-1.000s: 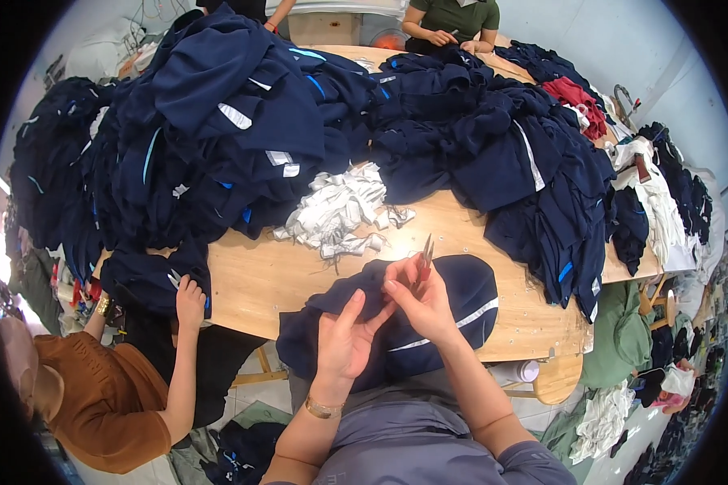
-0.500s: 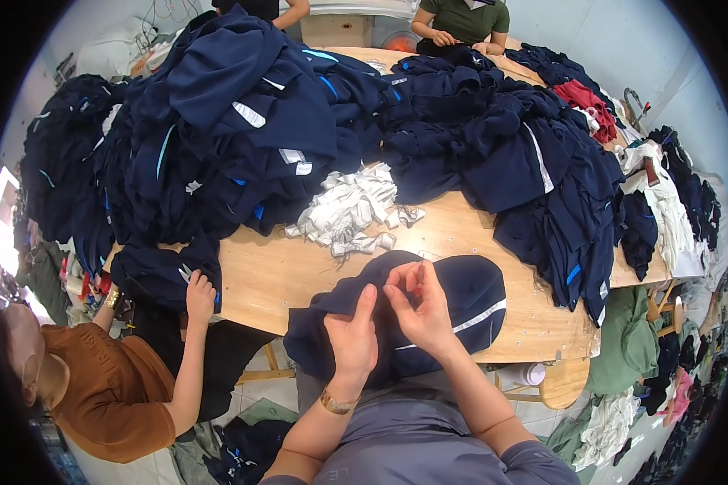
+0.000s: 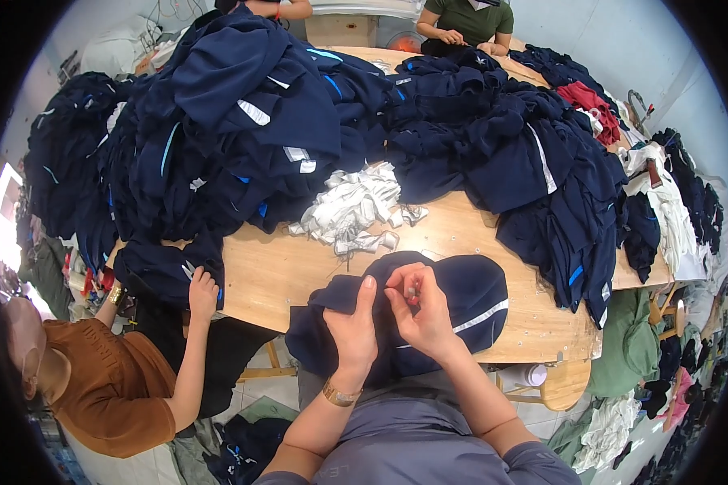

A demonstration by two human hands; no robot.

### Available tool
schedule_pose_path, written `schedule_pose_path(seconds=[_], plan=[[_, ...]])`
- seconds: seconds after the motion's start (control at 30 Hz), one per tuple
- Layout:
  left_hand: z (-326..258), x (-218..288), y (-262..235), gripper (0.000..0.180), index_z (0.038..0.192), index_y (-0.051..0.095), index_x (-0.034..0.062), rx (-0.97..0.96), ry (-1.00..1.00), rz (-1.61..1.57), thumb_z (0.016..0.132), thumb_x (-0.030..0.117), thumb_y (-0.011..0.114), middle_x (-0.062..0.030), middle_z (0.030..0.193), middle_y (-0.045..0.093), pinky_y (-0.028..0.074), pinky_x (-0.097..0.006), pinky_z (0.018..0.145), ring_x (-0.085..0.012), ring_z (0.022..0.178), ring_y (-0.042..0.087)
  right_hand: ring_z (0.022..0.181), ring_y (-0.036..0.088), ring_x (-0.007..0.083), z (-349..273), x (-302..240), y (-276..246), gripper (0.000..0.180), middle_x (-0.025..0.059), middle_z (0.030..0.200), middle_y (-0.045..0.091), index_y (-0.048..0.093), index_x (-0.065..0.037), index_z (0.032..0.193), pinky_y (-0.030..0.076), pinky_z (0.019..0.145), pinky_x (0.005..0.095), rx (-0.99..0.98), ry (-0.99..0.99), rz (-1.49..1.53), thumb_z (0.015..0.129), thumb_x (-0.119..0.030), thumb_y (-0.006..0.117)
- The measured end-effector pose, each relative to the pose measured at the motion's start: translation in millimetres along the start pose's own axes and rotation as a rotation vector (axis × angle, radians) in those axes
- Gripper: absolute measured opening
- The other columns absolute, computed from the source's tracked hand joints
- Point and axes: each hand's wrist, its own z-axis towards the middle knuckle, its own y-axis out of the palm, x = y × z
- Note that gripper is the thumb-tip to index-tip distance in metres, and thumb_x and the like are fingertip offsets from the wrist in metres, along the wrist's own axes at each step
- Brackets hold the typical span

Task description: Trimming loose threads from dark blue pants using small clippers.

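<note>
A navy garment (image 3: 477, 283) with a white stripe lies at the table's near edge and over my lap. My left hand (image 3: 352, 327) is closed on its left part, thumb pointing up and fingers behind the cloth. Just to the right, my right hand (image 3: 422, 311) hovers over the garment with its fingers curled in. Something small, greyish with a touch of red, shows among those fingers; its kind is not clear. A gap separates the two hands.
Large heaps of navy garments (image 3: 218, 153) cover the table's (image 3: 255, 271) far side. White cloth strips (image 3: 352, 206) lie in a tangled pile ahead of me. At my left a person in a brown shirt (image 3: 113, 380) holds scissors (image 3: 190, 268) over navy cloth. Other people work across the table.
My right hand's fingers have curled further in, and the small thing among them shows more now. My left hand keeps its hold on the garment.
</note>
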Motion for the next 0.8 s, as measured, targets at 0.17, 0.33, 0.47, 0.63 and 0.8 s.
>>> schedule_pose_path(seconds=[0.17,0.33,0.47,0.63,0.8], plan=[[0.0,-0.6,-3.2,0.015,0.071,0.056,0.0,-0.042,0.233,0.306,0.081,0.004,0.066,0.0028,0.068,0.054,0.038,-0.022,0.055,-0.0045,0.061,0.045,0.063,0.052,0.017,0.1,5.9,-0.2,0.026,0.0106,0.086,0.054,0.04,-0.003,0.084,0.042,0.055,0.0247,-0.013,-0.132,-0.115,0.074,0.012,0.058],[-1.7,-1.6,-2.2,0.014,0.073,0.056,-0.0014,-0.083,0.313,0.382,0.08,0.004,0.067,0.0023,0.067,0.054,0.038,-0.022,0.054,-0.0044,0.06,0.044,0.065,0.055,0.0235,-0.5,4.2,-7.0,0.028,0.0128,0.088,0.054,0.041,-0.002,0.086,0.045,0.056,0.0281,-0.081,-0.157,-0.206,0.069,0.014,0.056],[0.8,-2.4,-3.5,0.012,0.074,0.058,-0.0007,-0.094,0.218,0.362,0.08,0.004,0.067,0.0026,0.071,0.056,0.038,-0.021,0.057,-0.0046,0.063,0.046,0.066,0.05,0.0175,-2.6,2.8,-8.6,0.025,0.0099,0.085,0.052,0.039,-0.003,0.086,0.043,0.059,0.0264,-0.082,0.002,-0.068,0.075,0.011,0.056],[7.9,-5.7,1.9,0.007,0.078,0.061,0.0013,-0.085,0.015,0.112,0.083,0.005,0.065,0.0038,0.076,0.057,0.039,-0.021,0.061,-0.0043,0.069,0.048,0.073,0.05,0.0092,-3.7,22.1,-9.8,0.025,0.0061,0.093,0.048,0.033,-0.007,0.085,0.043,0.061,0.0194,0.057,0.231,0.418,0.083,0.007,0.053],[7.9,-2.6,-6.9,0.01,0.082,0.062,0.0037,-0.066,-0.112,0.053,0.088,0.011,0.059,0.0036,0.082,0.059,0.04,-0.02,0.062,-0.003,0.073,0.049,0.059,0.044,0.0051,-0.7,21.0,-1.0,0.026,-0.0002,0.074,0.045,0.044,-0.003,0.092,0.036,0.051,0.0199,-0.01,0.271,0.278,0.078,-0.002,0.067]])
